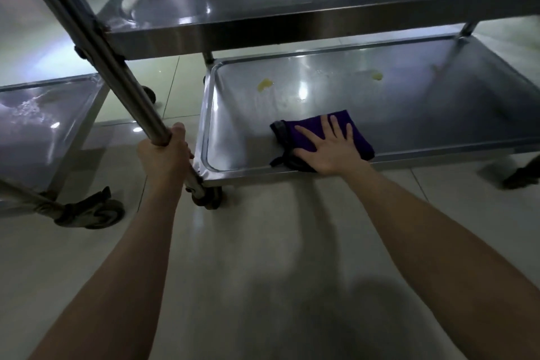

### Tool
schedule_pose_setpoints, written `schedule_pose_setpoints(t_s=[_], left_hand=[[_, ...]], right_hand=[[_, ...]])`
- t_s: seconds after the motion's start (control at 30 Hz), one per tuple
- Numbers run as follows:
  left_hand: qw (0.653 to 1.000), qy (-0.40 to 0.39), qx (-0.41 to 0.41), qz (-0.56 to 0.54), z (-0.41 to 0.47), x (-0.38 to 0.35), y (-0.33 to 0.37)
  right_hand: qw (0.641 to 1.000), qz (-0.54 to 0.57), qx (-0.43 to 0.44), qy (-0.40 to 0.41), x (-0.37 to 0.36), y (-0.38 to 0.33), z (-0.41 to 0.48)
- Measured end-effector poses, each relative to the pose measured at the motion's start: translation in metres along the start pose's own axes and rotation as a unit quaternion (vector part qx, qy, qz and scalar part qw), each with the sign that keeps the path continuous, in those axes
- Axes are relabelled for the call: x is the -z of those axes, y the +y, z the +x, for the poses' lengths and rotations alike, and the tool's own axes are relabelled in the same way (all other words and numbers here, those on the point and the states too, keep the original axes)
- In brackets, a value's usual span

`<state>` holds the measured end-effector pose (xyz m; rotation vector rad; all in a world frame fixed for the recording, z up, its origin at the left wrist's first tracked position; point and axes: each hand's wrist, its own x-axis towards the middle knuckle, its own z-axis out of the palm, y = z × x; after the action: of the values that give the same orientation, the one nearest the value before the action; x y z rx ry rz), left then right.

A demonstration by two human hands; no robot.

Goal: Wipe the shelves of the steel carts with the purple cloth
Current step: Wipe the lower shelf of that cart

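- My right hand (330, 149) lies flat, fingers spread, pressing on the folded purple cloth (312, 126).
- The cloth sits at the near edge of the steel cart's shiny bottom shelf (423, 114).
- Two yellowish smears (265, 85) mark the shelf, farther back than the cloth.
- My left hand (166, 149) grips the round steel corner post (117, 67) at the shelf's left end, fingers wrapped round it.

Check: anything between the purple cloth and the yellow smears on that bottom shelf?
Nothing visible. The right hand presses the purple cloth flat on the bottom shelf; bare steel runs from it to the yellow smears. Left hand grips the cart post.
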<state>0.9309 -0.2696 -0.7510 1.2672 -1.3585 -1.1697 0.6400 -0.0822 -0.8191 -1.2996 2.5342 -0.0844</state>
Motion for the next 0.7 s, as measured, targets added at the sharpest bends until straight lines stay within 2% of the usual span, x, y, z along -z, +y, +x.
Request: schedule_pose_setpoints(t_s=[0.13,0.2,0.27,0.3,0.37,0.43,0.53,0.63,0.7], left_hand=[[0.998,0.017,-0.034,0.059,-0.016,0.002,0.006],[0.990,0.105,-0.028,0.095,-0.043,0.002,0.003],[0.971,0.187,-0.087,0.121,-0.089,-0.010,-0.004],[0.963,0.165,-0.151,0.149,-0.113,-0.021,-0.008],[0.941,0.025,-0.259,0.217,-0.143,-0.053,-0.021],[0.919,-0.097,-0.273,0.269,-0.148,-0.091,-0.025],[0.846,-0.180,-0.324,0.383,-0.135,-0.146,-0.018],[0.833,-0.231,-0.269,0.424,-0.115,-0.173,-0.027],[0.786,-0.244,-0.237,0.516,-0.104,-0.170,-0.045]], right_hand=[[0.998,-0.004,-0.063,-0.014,0.015,0.082,-0.007],[0.998,-0.006,-0.058,-0.016,0.014,0.086,-0.007],[0.999,-0.006,-0.052,-0.016,0.014,0.079,-0.008],[0.999,-0.004,-0.049,-0.017,0.014,0.076,-0.009],[0.999,-0.004,-0.044,-0.019,0.015,0.073,-0.010],[0.999,-0.003,-0.043,-0.024,0.016,0.073,-0.010],[0.999,0.000,-0.043,-0.021,0.013,0.072,-0.009],[0.999,0.006,-0.033,-0.016,0.008,0.071,-0.009],[1.000,0.004,-0.028,-0.003,0.002,0.069,-0.014]])
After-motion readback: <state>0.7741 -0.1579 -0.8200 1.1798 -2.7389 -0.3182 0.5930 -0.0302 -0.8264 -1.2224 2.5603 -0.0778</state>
